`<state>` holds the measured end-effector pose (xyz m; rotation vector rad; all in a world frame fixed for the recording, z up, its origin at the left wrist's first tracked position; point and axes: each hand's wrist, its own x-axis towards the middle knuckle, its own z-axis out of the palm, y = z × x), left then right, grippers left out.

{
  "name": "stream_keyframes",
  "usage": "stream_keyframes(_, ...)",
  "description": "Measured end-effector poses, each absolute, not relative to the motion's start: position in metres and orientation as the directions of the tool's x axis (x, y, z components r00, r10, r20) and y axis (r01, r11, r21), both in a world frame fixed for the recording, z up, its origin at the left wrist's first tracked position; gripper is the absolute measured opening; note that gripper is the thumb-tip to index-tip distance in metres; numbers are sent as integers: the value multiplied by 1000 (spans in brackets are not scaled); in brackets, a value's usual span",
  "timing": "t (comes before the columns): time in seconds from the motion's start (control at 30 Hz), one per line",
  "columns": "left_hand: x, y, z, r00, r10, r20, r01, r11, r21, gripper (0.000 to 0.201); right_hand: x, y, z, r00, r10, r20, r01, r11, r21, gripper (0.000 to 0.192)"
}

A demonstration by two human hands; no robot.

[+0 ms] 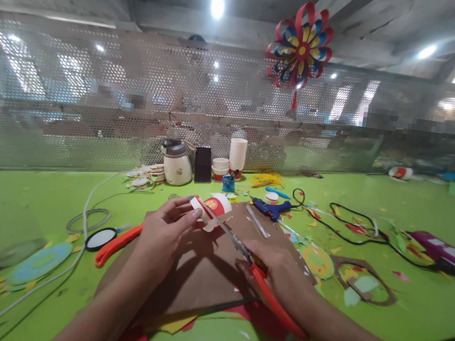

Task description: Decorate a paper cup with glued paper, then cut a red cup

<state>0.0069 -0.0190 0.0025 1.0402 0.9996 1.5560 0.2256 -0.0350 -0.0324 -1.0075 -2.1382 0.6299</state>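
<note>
Between its fingers and thumb, my left hand (pixel 165 235) pinches a red and white paper cup (pixel 221 206) with a strip of its wall cut partly loose. My right hand (pixel 275 267) is closed around the orange-handled scissors (pixel 238 243). Their blades point up and left and reach the cup's cut edge. Below both hands lies a brown cardboard sheet (pixel 199 279). An orange-handled tool (pixel 117 245), perhaps a cutter, lies beside my left wrist, its far end hidden.
A blue glue gun (pixel 272 208) lies beyond the cardboard. Behind stand a white jug (pixel 177 166), a phone (pixel 203 165) and stacked paper cups (pixel 237 155). Cables, paper scraps and purple power strips (pixel 446 253) spread to the sides. A perforated metal screen (pixel 134 112) closes off the back.
</note>
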Motion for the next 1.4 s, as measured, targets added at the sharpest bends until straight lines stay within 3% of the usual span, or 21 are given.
stream_keyframes(0.83, 12, -18, 0, -224, 967, 117, -267, -176, 947, 46, 224, -35, -32, -444, 824, 352, 526, 558, -643, 13)
stream_keyframes(1.4, 12, -17, -2, -214, 969, 120, -321, -186, 929, 43, 227, -37, -26, -448, 834, 322, 514, 535, -671, 20)
